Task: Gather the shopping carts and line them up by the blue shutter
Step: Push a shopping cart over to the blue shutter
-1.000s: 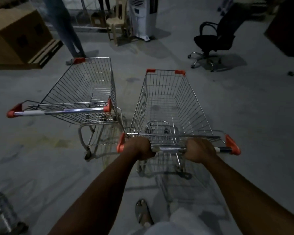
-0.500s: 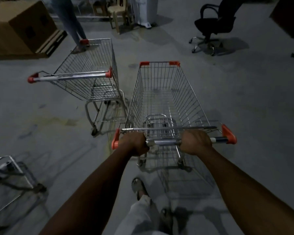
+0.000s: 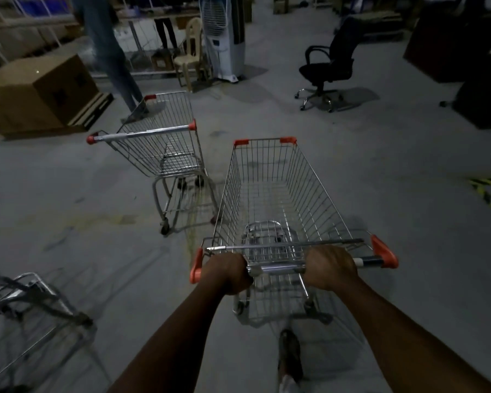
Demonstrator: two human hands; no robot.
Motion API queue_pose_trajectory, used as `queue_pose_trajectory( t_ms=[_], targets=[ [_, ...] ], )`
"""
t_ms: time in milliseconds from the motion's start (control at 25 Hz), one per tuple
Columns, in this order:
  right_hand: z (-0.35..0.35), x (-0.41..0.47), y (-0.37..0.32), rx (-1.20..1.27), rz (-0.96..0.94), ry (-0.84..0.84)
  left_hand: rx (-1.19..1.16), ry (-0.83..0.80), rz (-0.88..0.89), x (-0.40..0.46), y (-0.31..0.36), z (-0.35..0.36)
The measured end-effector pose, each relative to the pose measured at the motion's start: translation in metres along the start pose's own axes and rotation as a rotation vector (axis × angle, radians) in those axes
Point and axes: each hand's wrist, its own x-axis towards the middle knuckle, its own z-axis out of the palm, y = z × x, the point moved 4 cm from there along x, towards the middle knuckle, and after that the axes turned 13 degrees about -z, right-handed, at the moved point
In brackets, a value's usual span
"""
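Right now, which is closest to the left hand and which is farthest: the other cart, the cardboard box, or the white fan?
1. The other cart, ahead and slightly left of the left hand.
2. The cardboard box, far left.
3. The white fan, at the back.

A third wire shopping cart (image 3: 26,316) at the lower left is cut off by the picture's left edge, showing only part of its frame, blurred. The standing person in blue trousers (image 3: 108,49) beyond the smaller silver wire cart with red handle caps (image 3: 159,143) is cut off at the top edge, and that cart's basket hides their feet. The fingers of both hands are curled under the chrome handle bar (image 3: 278,269) of the near cart, out of sight, and the dark furniture (image 3: 465,46) at the right edge is too dim to identify.
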Motion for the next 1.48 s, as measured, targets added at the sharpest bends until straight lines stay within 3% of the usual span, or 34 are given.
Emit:
queue_pose_trajectory(
  t_ms=[440,880,1080,1480],
  targets=[
    [0.052,-0.214,-0.096,-0.021,-0.004,-0.036,-0.023,0.028,-0.043,-0.221,-0.009,0.091],
    [0.103,-0.419,-0.135,0.045,-0.064,-0.032,-0.044,0.025,-0.116,-0.433,0.034,0.184],
    [0.123,-0.486,-0.163,0.054,-0.042,-0.061,-0.028,0.044,-0.078,-0.497,0.034,0.215],
    [0.152,-0.585,-0.246,0.093,0.174,-0.027,0.064,0.094,0.101,-0.565,-0.011,0.258]
  ],
)
